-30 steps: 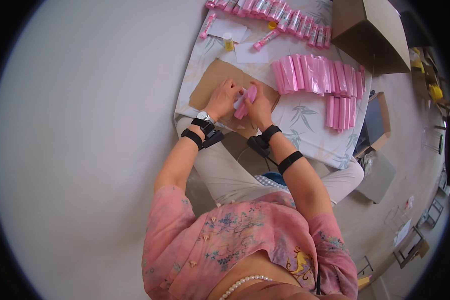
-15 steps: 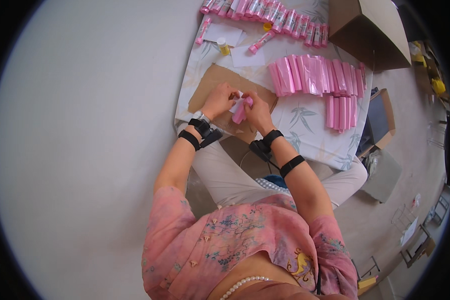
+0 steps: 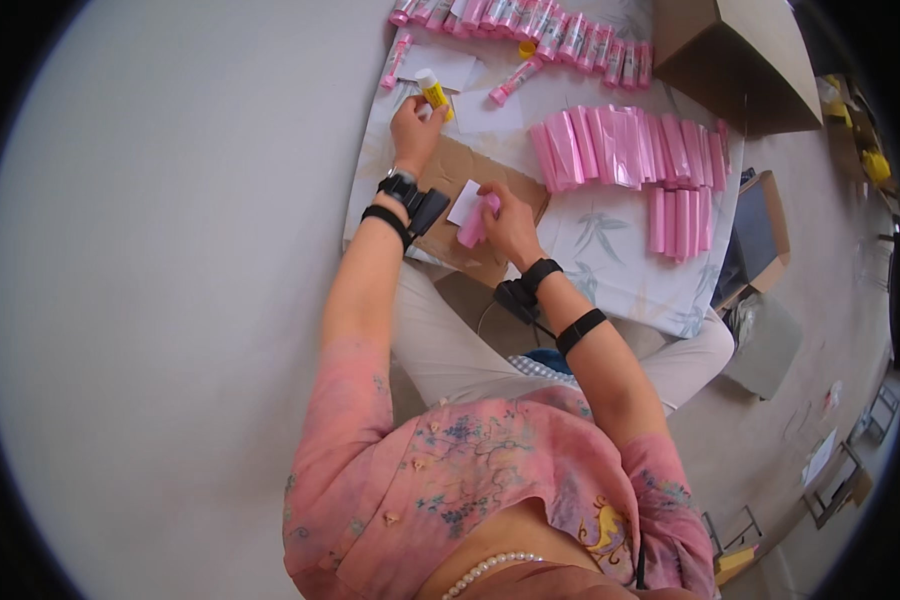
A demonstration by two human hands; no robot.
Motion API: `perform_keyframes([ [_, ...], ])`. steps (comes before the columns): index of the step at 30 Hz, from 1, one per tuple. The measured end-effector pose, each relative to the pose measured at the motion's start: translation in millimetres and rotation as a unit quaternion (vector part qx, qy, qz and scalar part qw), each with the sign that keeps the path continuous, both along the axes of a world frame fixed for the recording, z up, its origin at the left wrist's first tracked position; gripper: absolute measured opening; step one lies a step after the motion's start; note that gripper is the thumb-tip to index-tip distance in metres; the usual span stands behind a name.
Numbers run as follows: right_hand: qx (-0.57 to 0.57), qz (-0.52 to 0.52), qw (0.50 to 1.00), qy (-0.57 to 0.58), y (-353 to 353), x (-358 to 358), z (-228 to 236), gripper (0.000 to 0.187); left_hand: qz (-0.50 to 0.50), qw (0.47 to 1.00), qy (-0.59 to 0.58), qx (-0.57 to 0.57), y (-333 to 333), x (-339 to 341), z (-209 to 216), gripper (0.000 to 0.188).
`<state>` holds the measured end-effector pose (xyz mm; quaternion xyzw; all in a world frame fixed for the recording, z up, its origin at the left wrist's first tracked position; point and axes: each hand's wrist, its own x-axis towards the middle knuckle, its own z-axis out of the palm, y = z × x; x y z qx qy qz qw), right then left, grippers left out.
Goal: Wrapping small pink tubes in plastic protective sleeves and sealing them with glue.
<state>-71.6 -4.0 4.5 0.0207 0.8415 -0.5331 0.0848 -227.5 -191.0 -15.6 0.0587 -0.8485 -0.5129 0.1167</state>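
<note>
The left hand's fingers (image 3: pixel 410 112) are curled around a small white glue stick with a yellow label (image 3: pixel 433 91), its capped end jutting up past the knuckles; the lower part of the stick is hidden inside the grip. The right hand's fingers (image 3: pixel 497 205) are pinched together on a soft pink wrapped packet (image 3: pixel 473 228), which droops below the palm, with a small white paper slip (image 3: pixel 464 202) touching it at its upper left; whether the slip is stuck to the packet cannot be told.

Both lie over a flat brown cardboard sheet (image 3: pixel 462 165) at the near left part of the desk (image 3: pixel 610 250), which is covered in a pale leaf-printed cloth. The left hand (image 3: pixel 415 125) is stretched forward with the wrist straight; the right hand (image 3: pixel 510 225) is bent inward, palm down. Each wrist carries black bands.

Glossy pink folded wrappers (image 3: pixel 630 145) overlap in a row right of the cardboard, and a line of pink tubes (image 3: pixel 530 30) along the far edge is partly cut off by the frame. A brown cardboard box (image 3: pixel 740 60) sits at the far right corner.
</note>
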Motion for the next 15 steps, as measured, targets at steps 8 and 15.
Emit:
perform_keyframes([
  [8,0.012,-0.005,1.0,0.018,4,-1,-7,0.024,-0.14,0.987,-0.077,0.014,-14,130,78,0.026],
  [15,0.021,-0.007,1.0,0.017,0,-2,-4,0.023,-0.165,0.976,-0.017,-0.14,8,164,97,0.026],
])
